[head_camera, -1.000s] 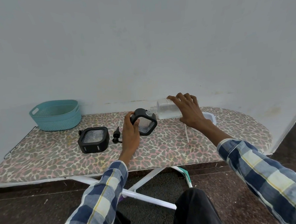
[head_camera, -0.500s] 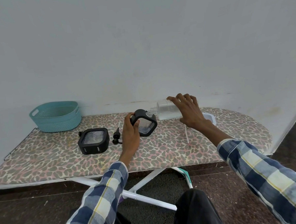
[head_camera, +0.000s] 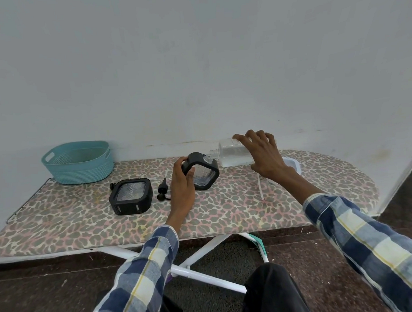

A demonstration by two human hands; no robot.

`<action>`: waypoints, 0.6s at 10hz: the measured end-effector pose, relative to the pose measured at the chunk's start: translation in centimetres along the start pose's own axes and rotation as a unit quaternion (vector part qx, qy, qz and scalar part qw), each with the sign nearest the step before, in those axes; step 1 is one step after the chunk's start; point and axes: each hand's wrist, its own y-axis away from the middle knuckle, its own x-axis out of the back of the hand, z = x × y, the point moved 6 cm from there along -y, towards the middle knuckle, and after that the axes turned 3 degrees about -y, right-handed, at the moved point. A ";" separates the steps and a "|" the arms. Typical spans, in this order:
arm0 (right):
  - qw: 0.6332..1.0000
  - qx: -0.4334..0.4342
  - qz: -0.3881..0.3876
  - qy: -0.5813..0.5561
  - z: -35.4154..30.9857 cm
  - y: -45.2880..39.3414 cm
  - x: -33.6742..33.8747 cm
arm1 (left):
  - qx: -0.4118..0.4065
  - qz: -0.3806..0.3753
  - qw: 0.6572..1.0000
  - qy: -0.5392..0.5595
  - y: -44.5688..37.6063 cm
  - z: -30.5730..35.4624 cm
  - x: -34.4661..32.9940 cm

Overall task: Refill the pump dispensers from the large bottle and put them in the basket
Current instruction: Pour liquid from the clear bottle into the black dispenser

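Large bottle (head_camera: 233, 155) tipped, gripped by right hand (head_camera: 263, 154); left hand (head_camera: 181, 183) fingers curl round dispenser (head_camera: 202, 170).

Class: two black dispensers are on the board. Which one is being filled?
The right-hand dispenser, tilted in the left hand under the bottle; the other dispenser lies flat, untouched.

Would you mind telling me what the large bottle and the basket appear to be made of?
The large bottle looks like clear glossy plastic: see-through walls, threaded neck. The basket looks like matte teal moulded plastic: ribbed, rope-like sides and cut-out handles, though woven cord cannot be ruled out.
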 end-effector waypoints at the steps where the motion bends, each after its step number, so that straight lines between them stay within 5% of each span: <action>1: 1.000 0.000 0.001 0.001 0.0 0.0 0.0 | 0.005 -0.004 1.000 0.004 0.0 -0.1 0.0; 6: 1.000 0.001 0.004 0.003 0.0 0.0 0.2 | -0.002 -0.002 1.000 0.001 0.1 0.2 0.0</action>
